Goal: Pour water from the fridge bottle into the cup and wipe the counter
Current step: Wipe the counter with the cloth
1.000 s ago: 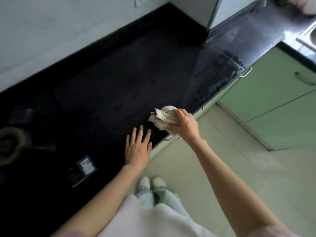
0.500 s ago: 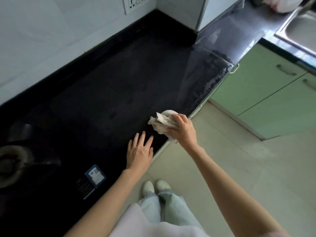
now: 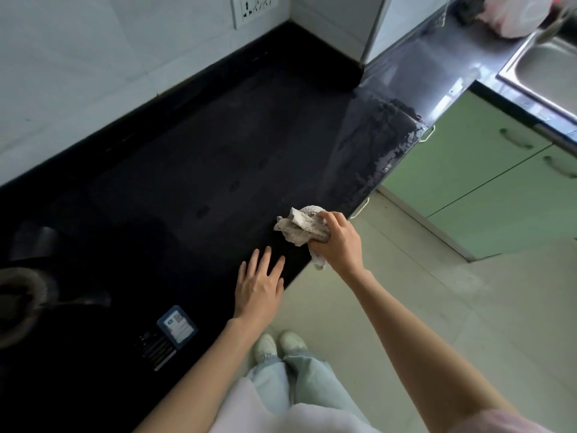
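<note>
A: Where do you stand? Your right hand [image 3: 338, 242] has its grip bunched round the cloth [image 3: 299, 228], pressing it on the black worktop [image 3: 193, 170] just right of frame centre, close to the front edge. Your left hand [image 3: 259, 284] lies flat and spread on the worktop just below and left of the cloth, holding nothing.

B: And the bottle and cup?

A: Neither shows anywhere in frame, so you can't judge the pouring from here. This looks like the wiping step.

B: What might go wrong for you?

A: A tail of the cloth hangs over the front edge. If you sweep outward, it looks likely to push water onto the floor [image 3: 421, 307] by your shoes [image 3: 278, 346]. The wet, streaked patch [image 3: 381, 145] in the upper right of the worktop, towards the sink [image 3: 543, 67], seems untouched; keep your strokes short near the edge and you could miss it. A balled cloth also covers little surface and may only smear.
</note>
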`<state>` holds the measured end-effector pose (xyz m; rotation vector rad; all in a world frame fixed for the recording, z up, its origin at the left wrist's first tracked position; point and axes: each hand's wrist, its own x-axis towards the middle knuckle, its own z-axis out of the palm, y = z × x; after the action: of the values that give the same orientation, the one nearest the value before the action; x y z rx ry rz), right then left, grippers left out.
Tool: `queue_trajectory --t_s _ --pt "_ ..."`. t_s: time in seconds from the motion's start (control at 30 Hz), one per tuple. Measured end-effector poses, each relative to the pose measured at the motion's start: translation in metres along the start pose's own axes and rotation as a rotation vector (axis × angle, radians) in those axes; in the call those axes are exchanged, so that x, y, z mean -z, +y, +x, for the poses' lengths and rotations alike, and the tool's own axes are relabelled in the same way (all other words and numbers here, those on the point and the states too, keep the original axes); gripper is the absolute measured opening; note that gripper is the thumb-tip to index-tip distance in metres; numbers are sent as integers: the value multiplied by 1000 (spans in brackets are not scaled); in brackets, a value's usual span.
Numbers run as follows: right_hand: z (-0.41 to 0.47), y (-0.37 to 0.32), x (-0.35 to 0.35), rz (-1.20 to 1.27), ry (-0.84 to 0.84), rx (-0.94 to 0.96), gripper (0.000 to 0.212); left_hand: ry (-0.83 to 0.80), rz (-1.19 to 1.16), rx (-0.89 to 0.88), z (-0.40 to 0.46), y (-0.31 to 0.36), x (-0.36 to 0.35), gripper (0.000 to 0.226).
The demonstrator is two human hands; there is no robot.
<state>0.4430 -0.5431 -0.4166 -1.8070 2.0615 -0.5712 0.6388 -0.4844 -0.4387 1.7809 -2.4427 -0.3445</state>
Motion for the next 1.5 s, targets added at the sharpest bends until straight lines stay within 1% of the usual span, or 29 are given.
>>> queue_trajectory --t_s 0.1,0.23,0.33,0.53,0.7,0.8,0.9,1.07,1.27,1.4,1.5 --pt "-5 3 -2 43 62 15 59 -4 -6 5 -1 0 -1 50" --pt "-16 1 4 161 164 16 58 6 -21 15 -4 0 2 50" --pt "-23 -2 16 212 207 9 58 30 -33 12 -7 1 5 50" --pt "-25 -14 62 279 281 46 57 107 -17 12 -6 7 26 50" --pt "-23 -5 112 323 369 30 56 183 30 -24 7 35 53 45" --pt "-24 18 141 356 423 13 57 250 44 -71 24 66 66 39" --pt "-30 51 172 380 468 -3 57 261 34 -106 42 107 75 49" --pt "-53 124 222 365 524 -45 57 286 7 -161 67 186 71 49" --pt "-84 211 267 312 558 -139 56 255 -22 -249 96 277 57 50" --pt "-97 255 287 309 605 -223 55 233 -17 -322 120 327 47 46" --pt "-101 284 298 305 655 -297 54 199 -17 -392 142 359 39 49"
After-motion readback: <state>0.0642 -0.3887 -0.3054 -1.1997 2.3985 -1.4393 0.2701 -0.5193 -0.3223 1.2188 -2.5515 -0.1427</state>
